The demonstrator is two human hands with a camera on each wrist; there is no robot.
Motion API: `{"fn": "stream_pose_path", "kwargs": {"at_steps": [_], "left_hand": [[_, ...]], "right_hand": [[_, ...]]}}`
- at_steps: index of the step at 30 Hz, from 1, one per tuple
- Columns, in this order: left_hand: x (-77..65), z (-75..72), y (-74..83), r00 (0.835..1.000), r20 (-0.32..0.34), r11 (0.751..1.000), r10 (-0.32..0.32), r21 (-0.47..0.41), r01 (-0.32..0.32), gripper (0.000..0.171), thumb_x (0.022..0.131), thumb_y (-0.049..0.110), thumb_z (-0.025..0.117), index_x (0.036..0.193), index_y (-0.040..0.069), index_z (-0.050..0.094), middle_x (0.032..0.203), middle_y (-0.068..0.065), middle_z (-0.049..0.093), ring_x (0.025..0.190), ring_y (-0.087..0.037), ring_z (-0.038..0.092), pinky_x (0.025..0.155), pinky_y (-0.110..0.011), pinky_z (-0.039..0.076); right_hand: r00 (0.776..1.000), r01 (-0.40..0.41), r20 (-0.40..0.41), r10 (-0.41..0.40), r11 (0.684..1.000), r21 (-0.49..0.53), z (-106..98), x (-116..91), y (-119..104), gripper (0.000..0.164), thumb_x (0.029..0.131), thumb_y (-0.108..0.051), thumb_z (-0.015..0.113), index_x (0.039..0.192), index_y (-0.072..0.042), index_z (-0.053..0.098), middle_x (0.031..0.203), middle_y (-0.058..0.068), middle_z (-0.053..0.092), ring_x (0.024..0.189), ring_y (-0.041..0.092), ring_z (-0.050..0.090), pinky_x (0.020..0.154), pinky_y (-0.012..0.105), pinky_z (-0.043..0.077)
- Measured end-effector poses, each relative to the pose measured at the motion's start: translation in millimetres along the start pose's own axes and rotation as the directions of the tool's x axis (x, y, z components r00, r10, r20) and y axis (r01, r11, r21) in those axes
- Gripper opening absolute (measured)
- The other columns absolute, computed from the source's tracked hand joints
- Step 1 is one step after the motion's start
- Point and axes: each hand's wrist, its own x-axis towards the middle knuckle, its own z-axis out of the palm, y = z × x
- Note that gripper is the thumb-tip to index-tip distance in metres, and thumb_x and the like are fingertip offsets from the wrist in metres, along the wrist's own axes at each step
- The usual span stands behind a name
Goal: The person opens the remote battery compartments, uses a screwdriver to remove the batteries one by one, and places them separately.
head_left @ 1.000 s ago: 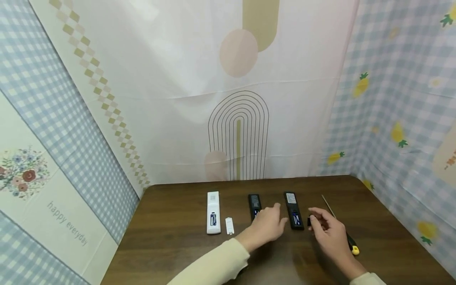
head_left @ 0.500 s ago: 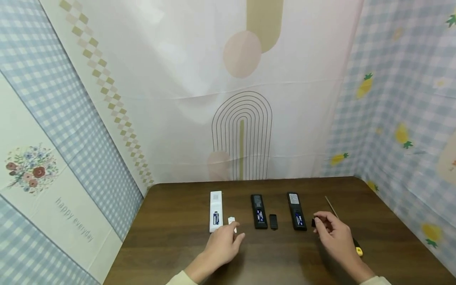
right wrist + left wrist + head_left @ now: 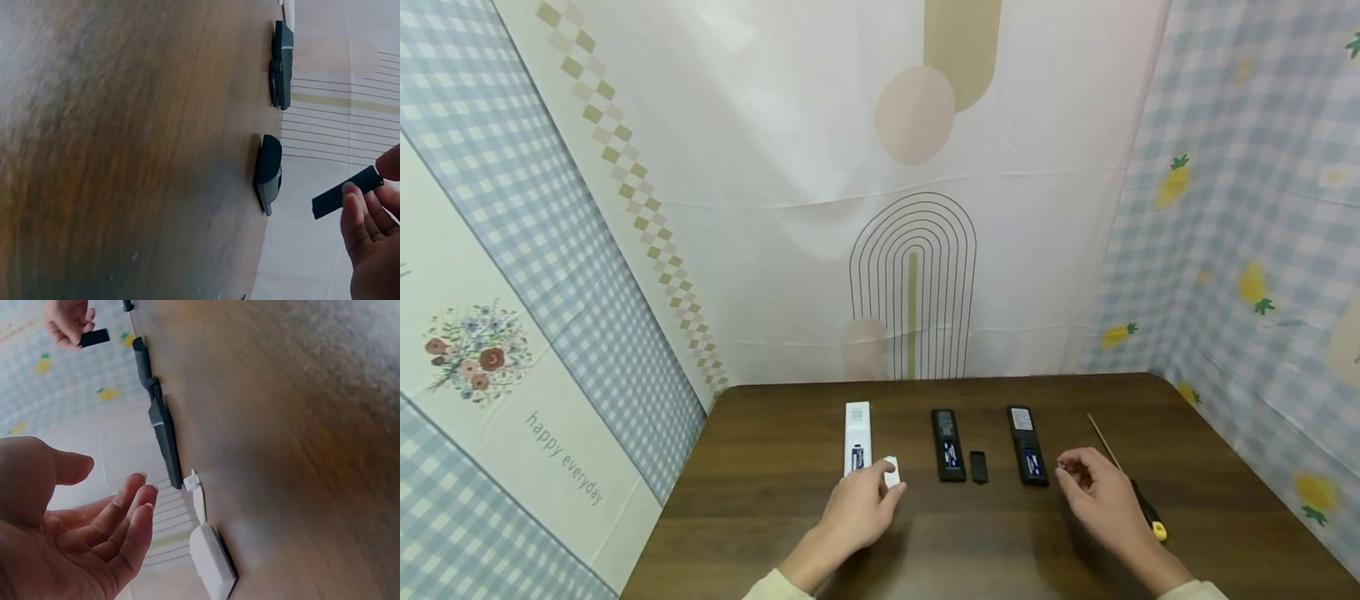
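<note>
In the head view my left hand (image 3: pixel 861 504) hovers at the white battery cover (image 3: pixel 892 473), fingertips overlapping it. The left wrist view shows that hand with relaxed, parted fingers and nothing between them, the white cover (image 3: pixel 197 499) lying on the table beyond. My right hand (image 3: pixel 1097 496) pinches a small black battery cover (image 3: pixel 344 192) between thumb and fingers, raised above the table. The white remote (image 3: pixel 857 433), the middle black remote (image 3: pixel 949 446) and the right black remote (image 3: pixel 1027 446) lie face down, batteries showing in their bays.
Another black battery cover (image 3: pixel 978 467) lies right of the middle remote. A screwdriver (image 3: pixel 1142 504) with a black and yellow handle lies beside my right hand, its shaft pointing to the back. Patterned cloth (image 3: pixel 760 250) hangs behind the brown table (image 3: pixel 760 517).
My left hand has moved left from the middle remote to the white battery cover, uncovering the middle remote and its cover. The right hand still pinches its black cover, now turned mostly out of the head view.
</note>
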Motion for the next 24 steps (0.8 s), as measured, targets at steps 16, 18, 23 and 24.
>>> {"fn": "stream_pose_path", "kwargs": {"at_steps": [16,18,23,24], "left_hand": [[-5.3,-8.5,-8.6,0.997,0.044,0.997,-0.058,-0.045,0.060,0.033,0.101,0.031,0.073,0.121,0.004,0.073,0.085,0.002,0.077,0.075,-0.010,0.070,0.068,-0.033,0.055],[-5.4,-8.9,-8.9,0.997,0.052,0.997,-0.065,-0.045,0.068,0.035,0.101,0.032,0.073,0.122,0.004,0.072,0.084,0.003,0.077,0.074,-0.009,0.069,0.068,-0.033,0.054],[-6.7,-10.9,-8.9,0.996,0.053,0.996,-0.071,-0.046,0.073,0.037,0.101,0.034,0.073,0.125,0.005,0.072,0.082,0.004,0.077,0.073,-0.009,0.068,0.068,-0.034,0.054],[-7.4,-11.1,-9.0,0.996,0.054,0.996,-0.073,-0.045,0.076,0.038,0.101,0.034,0.073,0.125,0.005,0.072,0.082,0.004,0.077,0.073,-0.010,0.069,0.068,-0.034,0.054]], "right_hand": [[0.949,0.132,0.311,-0.058,0.966,-0.223,-5.6,5.6,25.5,0.017,0.093,-0.009,0.079,0.095,-0.019,0.066,0.090,-0.008,0.058,0.076,-0.001,0.048,0.064,0.025,0.044],[0.930,0.153,0.362,-0.060,0.961,-0.232,-6.9,8.6,30.0,0.016,0.095,-0.010,0.079,0.094,-0.018,0.065,0.090,-0.008,0.058,0.075,0.000,0.047,0.064,0.026,0.044],[0.896,0.182,0.440,-0.055,0.951,-0.251,-9.3,13.9,38.7,0.013,0.095,-0.009,0.077,0.096,-0.016,0.066,0.091,-0.008,0.060,0.075,0.001,0.048,0.064,0.026,0.045],[0.892,0.188,0.449,-0.055,0.948,-0.258,-9.5,14.2,39.7,0.013,0.095,-0.009,0.077,0.096,-0.017,0.066,0.091,-0.008,0.060,0.076,0.001,0.049,0.065,0.027,0.046]]}}
